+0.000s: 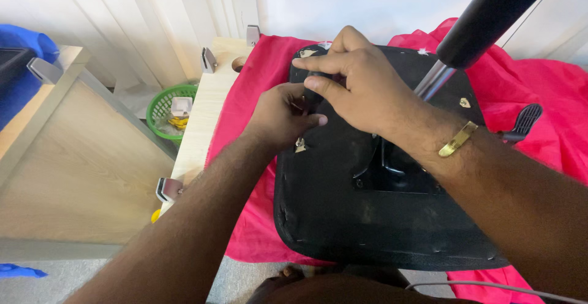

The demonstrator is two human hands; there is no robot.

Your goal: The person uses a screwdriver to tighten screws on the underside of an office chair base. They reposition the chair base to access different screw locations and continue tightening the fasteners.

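An upturned black chair seat (355, 218) is laid on a red cloth (527, 83), its long axis running away from the viewer, with its metal column (435, 78) slanting up and right, while a small black part at its far left edge is pinched between the left hand (283, 115) and the right hand (355, 83).

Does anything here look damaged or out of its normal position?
Yes. The black chair seat lies upside down on a red cloth, its metal post pointing up. Its underside looks scuffed, with pale torn patches near the edges. The left hand and right hand press together at its far edge.
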